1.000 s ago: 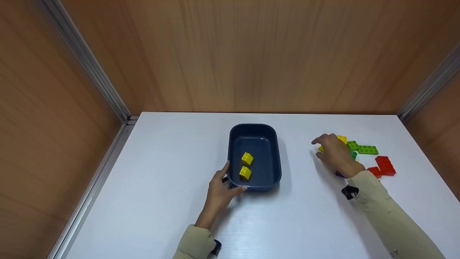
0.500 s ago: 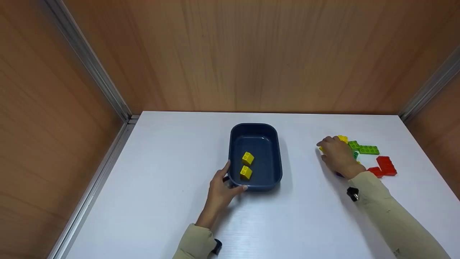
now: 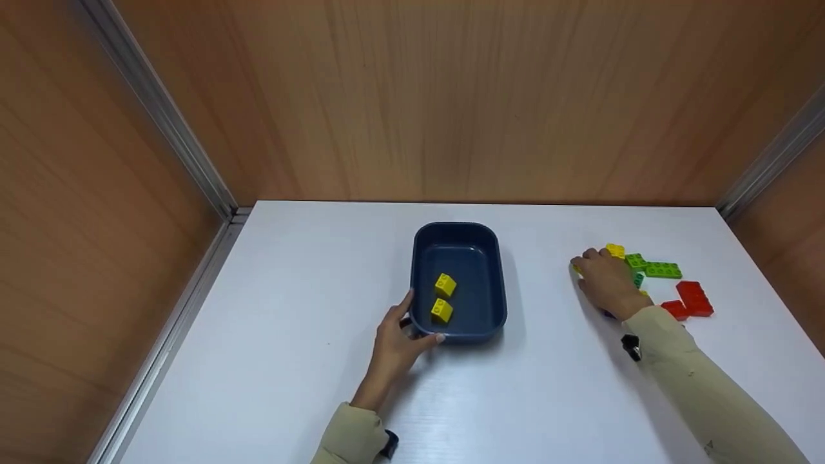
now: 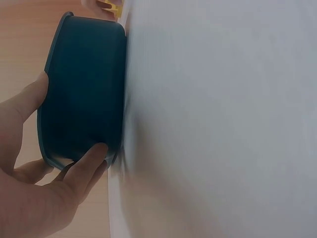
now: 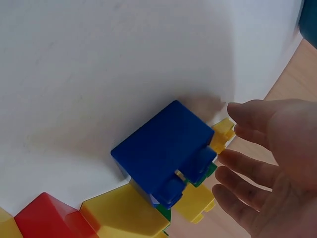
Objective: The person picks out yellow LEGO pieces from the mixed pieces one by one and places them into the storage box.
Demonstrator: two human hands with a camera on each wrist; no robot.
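Note:
My left hand grips the near left corner of a dark blue rectangular dish, its thumb at the front rim and fingers along the left side. Inside the dish lie two yellow toy bricks, one just beyond the other. On the right, my right hand reaches down at the left side of a group of bricks. Its thumb and fingers close around a small yellow brick, mostly covered by the hand in the head view. A larger blue brick stands right beside it in the right wrist view.
Green bricks, red bricks and another yellow brick lie around the right hand. The white table is bounded by a wooden back panel and side panels with metal strips.
The right hand has moved slightly right and down, its fingers drawing in around the yellow brick. The left hand and the dish with its two bricks stay in place.

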